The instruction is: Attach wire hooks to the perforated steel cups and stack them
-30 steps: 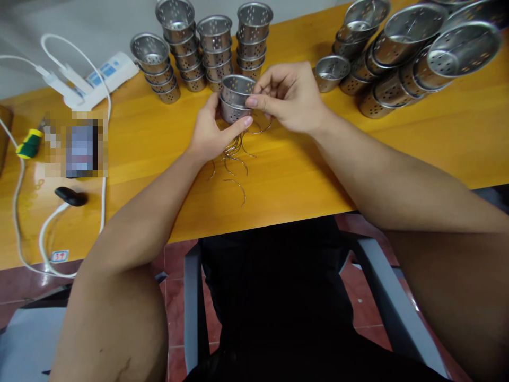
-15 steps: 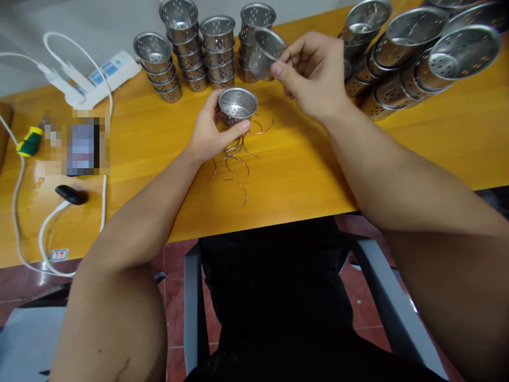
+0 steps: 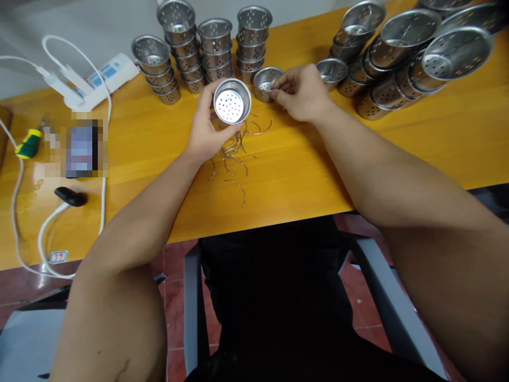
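My left hand [image 3: 207, 122] is closed round a small perforated metal cup [image 3: 233, 102], its mouth tipped toward me so the holed base shows. Under and in front of it lies a loose heap of thin curved wires [image 3: 234, 151]. My right hand [image 3: 300, 94] pinches the near right rim of a second perforated cup [image 3: 264, 93], which is upright on the table. Behind the right hand's knuckles is another single cup [image 3: 334, 74], partly covered by the hand.
Stacks of perforated cups [image 3: 178, 48] stand along the back. Taller leaning stacks [image 3: 397, 58] are on the right. At left are a power strip [image 3: 113, 77] with white cables, a screwdriver [image 3: 28, 144], a blurred device [image 3: 81, 151] and a black plug-like object [image 3: 70, 196].
My right hand has come down and toward me, lowering its cup from the air to the table. My left hand has tilted its cup's mouth toward me.
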`<state>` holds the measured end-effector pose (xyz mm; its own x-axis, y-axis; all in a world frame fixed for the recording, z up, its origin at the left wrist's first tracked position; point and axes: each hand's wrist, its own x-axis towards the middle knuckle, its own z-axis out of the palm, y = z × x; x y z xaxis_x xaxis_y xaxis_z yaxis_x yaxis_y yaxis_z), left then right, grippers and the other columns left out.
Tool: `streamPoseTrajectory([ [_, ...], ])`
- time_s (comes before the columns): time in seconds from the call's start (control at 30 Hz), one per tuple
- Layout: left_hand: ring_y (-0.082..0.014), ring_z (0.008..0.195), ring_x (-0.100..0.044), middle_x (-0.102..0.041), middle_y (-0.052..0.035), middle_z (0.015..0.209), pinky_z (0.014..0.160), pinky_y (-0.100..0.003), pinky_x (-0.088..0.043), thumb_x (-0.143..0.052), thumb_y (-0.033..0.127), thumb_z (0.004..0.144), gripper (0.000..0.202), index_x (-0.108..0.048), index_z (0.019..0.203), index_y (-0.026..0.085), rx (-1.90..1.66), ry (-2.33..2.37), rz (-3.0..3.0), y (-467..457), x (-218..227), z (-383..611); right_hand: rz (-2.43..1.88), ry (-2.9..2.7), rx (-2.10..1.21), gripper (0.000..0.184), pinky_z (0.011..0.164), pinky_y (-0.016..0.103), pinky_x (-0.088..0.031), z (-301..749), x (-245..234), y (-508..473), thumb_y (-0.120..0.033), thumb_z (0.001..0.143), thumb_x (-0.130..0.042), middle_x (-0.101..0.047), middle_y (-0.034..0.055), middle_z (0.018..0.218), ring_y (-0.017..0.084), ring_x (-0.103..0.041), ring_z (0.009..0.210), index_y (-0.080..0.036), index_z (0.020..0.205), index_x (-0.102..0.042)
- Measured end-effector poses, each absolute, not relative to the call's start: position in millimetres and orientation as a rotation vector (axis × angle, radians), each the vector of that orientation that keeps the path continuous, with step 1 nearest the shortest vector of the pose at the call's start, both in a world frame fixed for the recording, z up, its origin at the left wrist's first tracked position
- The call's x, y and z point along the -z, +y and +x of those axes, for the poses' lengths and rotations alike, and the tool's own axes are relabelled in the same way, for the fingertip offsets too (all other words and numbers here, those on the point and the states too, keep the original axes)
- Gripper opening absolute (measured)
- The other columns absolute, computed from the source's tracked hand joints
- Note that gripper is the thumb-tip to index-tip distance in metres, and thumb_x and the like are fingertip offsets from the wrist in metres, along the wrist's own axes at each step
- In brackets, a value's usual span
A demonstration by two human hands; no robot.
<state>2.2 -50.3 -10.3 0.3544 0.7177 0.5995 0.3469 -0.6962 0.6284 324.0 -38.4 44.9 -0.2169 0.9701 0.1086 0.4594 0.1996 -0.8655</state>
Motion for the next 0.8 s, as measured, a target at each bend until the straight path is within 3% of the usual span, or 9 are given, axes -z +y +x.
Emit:
streamPoseTrajectory([
  [0.1, -0.0322, 0.174, -0.05, -0.062, -0.0004, 0.189, 0.154, -0.062, -0.045, -0.073, 0.116, 0.096, 0.118, -0.039, 0.177, 0.038, -1.308, 0.928, 2.211, -50.5, 10.4, 2.1, -1.417, -1.787, -0.767, 0.045, 0.094, 0.038, -0.049, 321.2, -52.2, -45.8, -0.068, 0.091, -0.102, -0.076, -0.0049, 0.088, 0.022, -0.058, 0.089, -0.033, 0.102, -0.076],
  [0.17, -0.0349, 0.174, -0.05, -0.065, 0.0009, 0.187, 0.153, -0.066, -0.048, -0.073, 0.122, 0.09, 0.122, -0.043, 0.176, 0.041, -1.317, 0.972, 2.151, -51.7, 8.6, 3.1, -1.46, -1.845, -0.641, 0.028, 0.095, 0.038, -0.052, 319.1, -62.3, -54.4, -0.052, 0.101, -0.096, -0.08, -0.0021, 0.095, 0.022, -0.06, 0.089, -0.032, 0.106, -0.076],
  [0.27, -0.0422, 0.178, -0.055, -0.067, -0.0045, 0.184, 0.15, -0.072, -0.054, -0.084, 0.114, 0.089, 0.113, -0.049, 0.173, 0.047, -1.336, 1.033, 2.104, -53.7, 6.2, 5.2, -1.464, -1.889, -0.462, 0.009, 0.103, 0.043, -0.055, 316.6, -79.8, -69.7, -0.032, 0.106, -0.085, -0.082, 0.0027, 0.104, 0.026, -0.063, 0.092, -0.031, 0.109, -0.077],
  [0.33, -0.0423, 0.179, -0.059, -0.067, -0.0079, 0.183, 0.149, -0.07, -0.057, -0.084, 0.105, 0.093, 0.104, -0.048, 0.173, 0.049, -1.344, 1.04, 2.141, -54.4, 5.7, 5.8, -1.4, -1.932, -0.504, 0.011, 0.106, 0.047, -0.056, 314.8, -87.9, -79.3, -0.041, 0.107, -0.085, -0.082, 0.0034, 0.108, 0.028, -0.065, 0.094, -0.033, 0.109, -0.077],
  [0.4, -0.0404, 0.178, -0.061, -0.067, -0.0092, 0.182, 0.15, -0.068, -0.057, -0.082, 0.1, 0.098, 0.099, -0.046, 0.174, 0.049, -1.351, 1.031, 2.171, -54.5, 6.0, 5.0, -1.288, -2.031, -0.624, 0.028, 0.11, 0.052, -0.058, 311.9, -90.0, -86.2, -0.061, 0.104, -0.089, -0.083, 0.0046, 0.113, 0.032, -0.069, 0.101, -0.036, 0.108, -0.078],
  [0.5, -0.0411, 0.172, -0.066, -0.07, -0.0116, 0.178, 0.15, -0.068, -0.055, -0.083, 0.097, 0.099, 0.097, -0.047, 0.174, 0.046, -1.358, 1.058, 2.166, -52.3, 8.0, 1.0, -1.092, -2.242, -0.749, 0.052, 0.131, 0.063, -0.052, 305.1, -80.4, -88.7, -0.08, 0.093, -0.098, -0.083, 0.0087, 0.136, 0.042, -0.07, 0.131, -0.037, 0.117, -0.081],
  [0.57, -0.0414, 0.169, -0.069, -0.072, -0.0124, 0.177, 0.148, -0.067, -0.058, -0.082, 0.098, 0.1, 0.099, -0.046, 0.176, 0.046, -1.34, 1.071, 2.187, -48.4, 11.5, -2.7, -1.022, -2.392, -0.737, 0.063, 0.141, 0.068, -0.045, 299.3, -68.3, -86.1, -0.081, 0.09, -0.104, -0.08, 0.0101, 0.151, 0.047, -0.063, 0.149, -0.037, 0.13, -0.082],
  [0.63, -0.0406, 0.168, -0.07, -0.073, -0.0113, 0.177, 0.144, -0.066, -0.062, -0.08, 0.097, 0.102, 0.098, -0.044, 0.179, 0.047, -1.324, 1.04, 2.211, -42.3, 17.4, -6.0, -1.006, -2.483, -0.653, 0.064, 0.141, 0.07, -0.046, 293.5, -55.4, -82.0, -0.077, 0.093, -0.105, -0.078, 0.0115, 0.154, 0.05, -0.061, 0.154, -0.035, 0.137, -0.084],
  [0.8, -0.0441, 0.162, -0.072, -0.074, -0.0089, 0.172, 0.141, -0.071, -0.063, -0.096, 0.091, 0.09, 0.1, -0.053, 0.169, 0.048, -1.435, 0.969, 2.099, -25.1, 35.2, -7.9, -0.987, -2.505, -0.471, 0.037, 0.128, 0.067, -0.058, 284.4, -34.2, -71.8, -0.062, 0.113, -0.088, -0.081, 0.0157, 0.135, 0.05, -0.071, 0.14, -0.031, 0.132, -0.089],
])
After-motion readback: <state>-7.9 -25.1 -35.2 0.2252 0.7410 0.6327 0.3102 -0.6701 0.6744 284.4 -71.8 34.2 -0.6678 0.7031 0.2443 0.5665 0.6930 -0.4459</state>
